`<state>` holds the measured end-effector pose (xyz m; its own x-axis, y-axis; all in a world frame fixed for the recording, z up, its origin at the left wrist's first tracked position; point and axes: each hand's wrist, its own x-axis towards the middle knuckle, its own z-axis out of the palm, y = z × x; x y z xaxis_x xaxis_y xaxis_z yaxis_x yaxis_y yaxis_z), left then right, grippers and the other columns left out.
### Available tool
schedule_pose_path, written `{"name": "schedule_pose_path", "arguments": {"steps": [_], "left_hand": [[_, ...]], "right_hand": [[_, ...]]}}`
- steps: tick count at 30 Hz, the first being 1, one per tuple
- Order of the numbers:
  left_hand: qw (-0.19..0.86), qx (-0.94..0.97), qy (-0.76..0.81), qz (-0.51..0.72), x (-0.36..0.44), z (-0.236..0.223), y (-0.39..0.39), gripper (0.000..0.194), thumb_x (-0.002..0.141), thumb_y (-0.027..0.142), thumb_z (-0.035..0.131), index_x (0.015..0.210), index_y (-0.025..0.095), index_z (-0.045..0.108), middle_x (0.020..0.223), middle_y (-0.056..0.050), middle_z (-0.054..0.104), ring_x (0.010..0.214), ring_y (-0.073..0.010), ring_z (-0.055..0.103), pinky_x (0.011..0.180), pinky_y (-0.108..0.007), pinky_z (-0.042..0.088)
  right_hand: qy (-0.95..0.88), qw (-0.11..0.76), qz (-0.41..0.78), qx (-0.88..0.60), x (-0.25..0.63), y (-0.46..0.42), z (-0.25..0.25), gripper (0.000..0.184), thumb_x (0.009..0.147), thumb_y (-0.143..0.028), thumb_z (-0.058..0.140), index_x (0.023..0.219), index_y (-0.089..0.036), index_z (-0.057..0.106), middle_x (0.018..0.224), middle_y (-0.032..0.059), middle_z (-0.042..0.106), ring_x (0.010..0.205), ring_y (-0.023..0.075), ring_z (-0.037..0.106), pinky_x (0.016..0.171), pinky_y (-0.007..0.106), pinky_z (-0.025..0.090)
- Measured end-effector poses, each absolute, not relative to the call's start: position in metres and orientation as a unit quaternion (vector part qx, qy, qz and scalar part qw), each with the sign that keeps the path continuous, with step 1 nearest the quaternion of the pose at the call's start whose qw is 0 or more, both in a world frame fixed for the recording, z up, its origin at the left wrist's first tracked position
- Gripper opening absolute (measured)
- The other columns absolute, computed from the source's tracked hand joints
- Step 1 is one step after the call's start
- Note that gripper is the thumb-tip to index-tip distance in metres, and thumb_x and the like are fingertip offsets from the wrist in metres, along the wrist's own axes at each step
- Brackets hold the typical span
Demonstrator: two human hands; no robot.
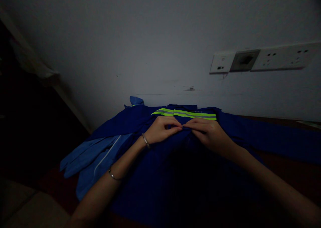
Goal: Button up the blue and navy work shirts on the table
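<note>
A dark blue work jacket (152, 174) with a yellow-green and grey reflective band (194, 114) across its chest lies spread out before me, one sleeve (283, 137) stretching right. My left hand (164, 129) pinches the jacket's front just below the band, thumb against fingers. Right beside it, my right hand (207, 132) pinches the same spot, its fingertips almost meeting the left ones. Whatever small part of the front sits between the fingertips is too dark to make out. Two bracelets (145, 140) circle my left wrist and forearm.
Lighter blue clothing (100, 157) with white piping lies under the jacket on the left. Behind stands a pale wall (155, 54) with a row of sockets (271, 59) at right. Dark furniture (37, 114) borders the left, above floor tiles (32, 208). Lighting is dim.
</note>
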<state>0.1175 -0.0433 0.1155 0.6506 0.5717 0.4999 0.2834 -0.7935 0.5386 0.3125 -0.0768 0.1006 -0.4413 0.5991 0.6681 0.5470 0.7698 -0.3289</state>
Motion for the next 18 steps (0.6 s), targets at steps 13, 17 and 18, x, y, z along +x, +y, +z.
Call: {"name": "schedule_pose_path", "arguments": {"steps": [13, 17, 18], "left_hand": [[0.27, 0.86, 0.275, 0.335, 0.119, 0.116, -0.046, 0.013, 0.077, 0.024, 0.056, 0.079, 0.014, 0.065, 0.08, -0.003, 0.062, 0.071, -0.0102, 0.054, 0.056, -0.019, 0.04], [0.269, 0.859, 0.279, 0.336, 0.119, 0.116, -0.046, 0.012, 0.077, 0.023, 0.057, 0.078, 0.014, 0.065, 0.079, -0.003, 0.062, 0.069, -0.0096, 0.054, 0.054, -0.019, 0.039], [0.27, 0.858, 0.278, 0.337, 0.12, 0.116, -0.046, 0.012, 0.077, 0.022, 0.057, 0.078, 0.014, 0.065, 0.078, -0.003, 0.062, 0.068, -0.0095, 0.054, 0.054, -0.019, 0.039]], "right_hand": [[-0.819, 0.389, 0.131, -0.401, 0.307, -0.091, 0.118, 0.02, 0.077, -0.032, 0.054, 0.087, -0.019, 0.067, 0.088, 0.0049, 0.067, 0.081, 0.0181, 0.061, 0.074, 0.033, 0.047], [-0.796, 0.411, 0.103, -0.433, 0.3, -0.091, 0.112, 0.017, 0.073, -0.03, 0.059, 0.083, -0.018, 0.066, 0.084, 0.0048, 0.067, 0.077, 0.0181, 0.061, 0.072, 0.031, 0.046], [-0.794, 0.411, 0.096, -0.436, 0.299, -0.091, 0.111, 0.016, 0.072, -0.028, 0.06, 0.083, -0.018, 0.065, 0.084, 0.0048, 0.067, 0.077, 0.0181, 0.061, 0.072, 0.031, 0.046]]}}
